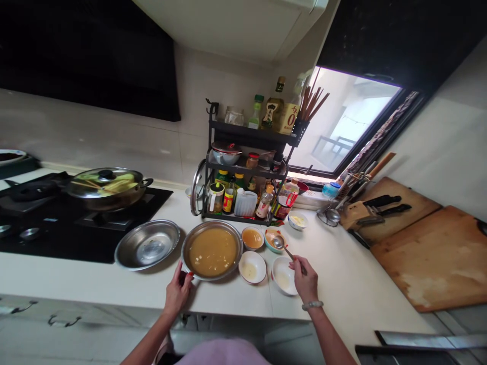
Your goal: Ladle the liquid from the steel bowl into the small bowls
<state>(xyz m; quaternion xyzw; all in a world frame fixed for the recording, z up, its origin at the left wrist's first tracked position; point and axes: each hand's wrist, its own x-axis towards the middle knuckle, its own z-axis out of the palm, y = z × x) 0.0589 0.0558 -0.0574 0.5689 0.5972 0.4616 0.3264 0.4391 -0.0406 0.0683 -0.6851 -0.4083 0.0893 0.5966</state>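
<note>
My right hand (305, 278) is closed round the handle of a metal spoon (278, 242), whose bowl is over a small bowl with orange-brown contents (271, 234). My left hand (178, 290) grips the near left rim of a metal basin (184, 259) with thumb and fingers. Brown liquid (213, 248) with pale bits floating in it fills the basin. Between basin and spoon stand a small bowl of orange-brown liquid (252, 238) and a white bowl (252, 267) with a little pale liquid. Another white bowl (283, 276) lies partly behind my right hand.
An empty metal basin (148, 248) sits left, near the hob (45, 223) with a lidded pan (108, 190). A black rack (247, 133) of bottles and jars stands behind. At right are a knife block (352, 215), cutting boards (433, 263) and a small bowl (298, 220).
</note>
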